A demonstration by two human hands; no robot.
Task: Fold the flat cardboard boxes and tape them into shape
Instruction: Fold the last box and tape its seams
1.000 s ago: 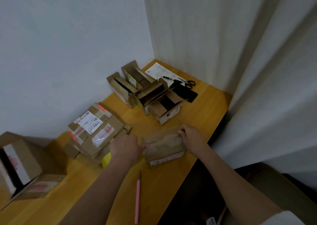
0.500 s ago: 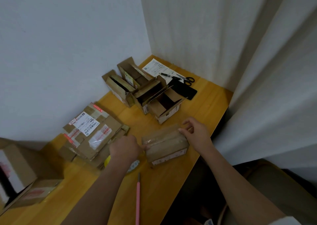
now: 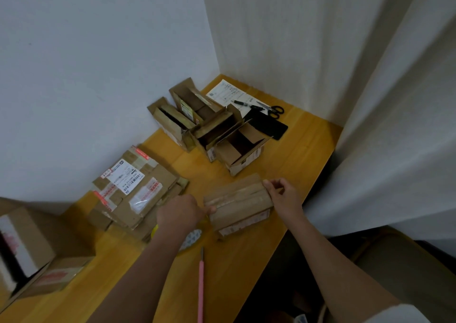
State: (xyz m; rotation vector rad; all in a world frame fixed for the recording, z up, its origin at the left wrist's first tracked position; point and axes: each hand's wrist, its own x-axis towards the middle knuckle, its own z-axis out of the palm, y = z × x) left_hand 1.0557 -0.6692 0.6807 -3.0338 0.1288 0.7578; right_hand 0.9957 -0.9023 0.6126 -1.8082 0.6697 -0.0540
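Observation:
A small folded cardboard box [image 3: 238, 204] lies on the wooden table [image 3: 291, 155], with tape running along its closed top seam. My left hand [image 3: 180, 215] is curled at the box's left end, thumb against the cardboard. My right hand [image 3: 283, 197] is at the right end, its curled fingers pinching the upper right corner. A tape roll [image 3: 192, 240] lies partly hidden under my left wrist. A stack of flat boxes [image 3: 133, 189] with labels lies left of my hands.
Several folded open boxes [image 3: 209, 128] stand at the back by the wall. Beyond them lie a paper sheet [image 3: 227, 92], a pen [image 3: 243, 103], scissors [image 3: 274, 109] and a black phone [image 3: 269, 125]. A pink tool [image 3: 201, 285] lies near me. A bigger box [image 3: 27, 246] sits far left. A curtain [image 3: 394, 125] hangs at the right.
My right hand's fingers have curled in from a spread pose onto the box's right corner. My left hand stays at the left end, and the box has hardly moved.

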